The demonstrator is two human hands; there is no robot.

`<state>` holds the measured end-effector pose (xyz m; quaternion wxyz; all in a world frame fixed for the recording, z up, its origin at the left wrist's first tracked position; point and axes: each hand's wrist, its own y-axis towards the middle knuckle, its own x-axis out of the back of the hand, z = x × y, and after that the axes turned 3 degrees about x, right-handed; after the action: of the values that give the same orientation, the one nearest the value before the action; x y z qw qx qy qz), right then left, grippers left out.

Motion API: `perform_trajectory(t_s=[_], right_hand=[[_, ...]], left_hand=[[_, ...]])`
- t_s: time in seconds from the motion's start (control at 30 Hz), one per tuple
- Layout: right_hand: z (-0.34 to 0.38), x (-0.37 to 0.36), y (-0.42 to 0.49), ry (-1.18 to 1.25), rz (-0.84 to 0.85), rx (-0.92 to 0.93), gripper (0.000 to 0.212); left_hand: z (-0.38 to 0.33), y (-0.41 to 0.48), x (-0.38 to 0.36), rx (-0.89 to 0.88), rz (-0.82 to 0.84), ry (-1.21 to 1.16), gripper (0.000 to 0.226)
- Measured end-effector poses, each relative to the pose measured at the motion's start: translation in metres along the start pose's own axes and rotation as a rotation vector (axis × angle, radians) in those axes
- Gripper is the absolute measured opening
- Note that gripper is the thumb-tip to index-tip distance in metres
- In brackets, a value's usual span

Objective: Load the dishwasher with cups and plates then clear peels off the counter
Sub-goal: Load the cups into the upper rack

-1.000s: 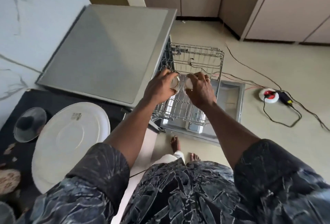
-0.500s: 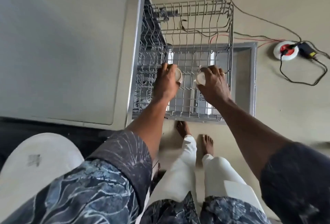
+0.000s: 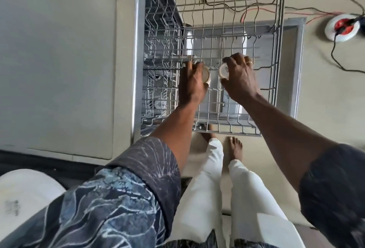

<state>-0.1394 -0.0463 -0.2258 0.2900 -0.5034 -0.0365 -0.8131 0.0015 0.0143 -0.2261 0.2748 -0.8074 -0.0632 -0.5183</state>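
I have a cup in each hand. My left hand [image 3: 192, 83] wraps the left cup [image 3: 205, 74] and my right hand [image 3: 241, 78] wraps the right cup [image 3: 223, 71], with the fingers curled round the walls in both cases. The two cups sit between the hands, near each other but apart. Each shows a round pale face turned inward toward the other; on the right one I take it for the base, going by the printed mark. So each cup's axis runs roughly crosswise, hand to hand, not upright.

The rack [image 3: 277, 54] lies directly beneath both hands, its wires running away from me, and the open door [image 3: 296, 66] sits lower, under it. I cannot tell whether either cup touches the wires. My read is that each needs rolling mouth-down before release. The plate [image 3: 27, 194] waits back by my left elbow, so it is nearer the left hand.
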Motion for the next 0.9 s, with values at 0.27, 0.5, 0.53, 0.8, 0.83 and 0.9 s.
perform_trajectory(t_s=[0.27,0.5,0.53,0.8,0.83,0.9], right_hand=[[0.015,-0.004,-0.018,0.053,-0.074,0.013,0.056],[0.007,-0.012,-0.005,0.052,-0.06,-0.023,0.057],[0.005,-0.013,-0.003,0.05,-0.053,-0.018,0.057],[-0.007,-0.024,-0.001,-0.01,0.018,0.018,0.062],[-0.007,-0.025,-0.001,-0.013,0.025,0.016,0.063],[-0.008,-0.026,0.0,-0.018,0.029,0.016,0.063]], left_hand=[[-0.001,-0.002,0.001,0.116,-0.047,-0.045,0.069],[0.001,0.005,-0.01,0.14,-0.02,-0.129,0.051],[0.002,0.006,-0.012,0.158,-0.032,-0.163,0.047],[0.003,0.024,-0.033,0.438,-0.071,-0.399,0.073],[0.0,0.023,-0.032,0.46,-0.074,-0.433,0.074],[-0.006,0.022,-0.029,0.456,-0.089,-0.413,0.068]])
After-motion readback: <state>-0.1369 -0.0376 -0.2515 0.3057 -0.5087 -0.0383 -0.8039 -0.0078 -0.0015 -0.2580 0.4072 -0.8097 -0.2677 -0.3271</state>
